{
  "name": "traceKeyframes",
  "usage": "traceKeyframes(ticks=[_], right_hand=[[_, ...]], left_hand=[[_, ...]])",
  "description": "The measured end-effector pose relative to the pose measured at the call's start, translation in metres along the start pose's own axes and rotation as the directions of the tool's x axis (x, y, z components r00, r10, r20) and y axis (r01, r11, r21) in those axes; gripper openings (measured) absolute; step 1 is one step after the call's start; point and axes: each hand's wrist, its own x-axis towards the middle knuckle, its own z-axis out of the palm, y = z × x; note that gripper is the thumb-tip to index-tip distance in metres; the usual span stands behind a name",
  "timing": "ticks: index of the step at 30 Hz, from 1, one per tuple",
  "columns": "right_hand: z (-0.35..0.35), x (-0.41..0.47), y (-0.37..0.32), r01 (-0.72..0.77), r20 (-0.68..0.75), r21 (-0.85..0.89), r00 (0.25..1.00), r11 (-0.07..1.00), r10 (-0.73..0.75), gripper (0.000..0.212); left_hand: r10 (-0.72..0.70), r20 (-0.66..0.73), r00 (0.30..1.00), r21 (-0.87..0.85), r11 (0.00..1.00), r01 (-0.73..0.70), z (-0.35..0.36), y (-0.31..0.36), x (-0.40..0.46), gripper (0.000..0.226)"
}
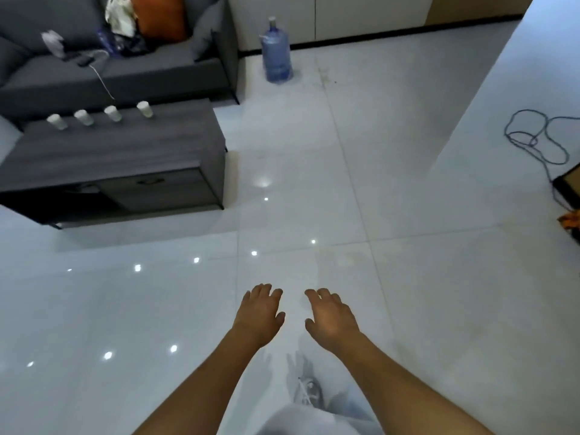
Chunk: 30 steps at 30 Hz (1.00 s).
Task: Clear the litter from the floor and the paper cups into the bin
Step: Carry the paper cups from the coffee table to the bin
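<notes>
Four paper cups (99, 116) in row on dark surface (125, 152), far ahead-left of hands. Left hand (262, 312) and right hand (331, 318) loose, fingers spread, holding nothing, likely ready to grab. Floor (408, 277) under hands shiny. No bin seen.

The light is dim and cool, with a bluish cast over the glossy floor (408, 277). Small bright spots of glare dot the tiles, reflections of lamps overhead. Faint shadows of the hands fall on the floor below the wrists. The whole picture is soft; the sofa (62, 76) and bottle (276, 54) are blurred. Straight lines bow toward the edges from the wide lens.
</notes>
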Motion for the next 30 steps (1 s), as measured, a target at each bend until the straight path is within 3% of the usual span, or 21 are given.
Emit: traceKeyframes(ticks=[7, 22, 30], right_hand=[[-0.057, 0.125, -0.029, 0.057, 0.037, -0.066, 0.998, 0.996, -0.055, 0.057], [-0.259, 0.465, -0.070, 0.198, 0.060, -0.171, 0.980, 0.965, -0.191, 0.056], [-0.330, 0.647, -0.124, 0.218, 0.097, -0.193, 0.974, 0.957, -0.203, 0.058]], left_hand=[[-0.102, -0.007, 0.995, -0.100, 0.990, 0.100, -0.044, -0.066, 0.088, 0.055], [-0.279, -0.076, 0.957, -0.293, 0.924, 0.246, -0.230, -0.165, 0.371, 0.052], [-0.341, -0.049, 0.939, -0.334, 0.891, 0.307, -0.306, -0.261, 0.527, 0.053]])
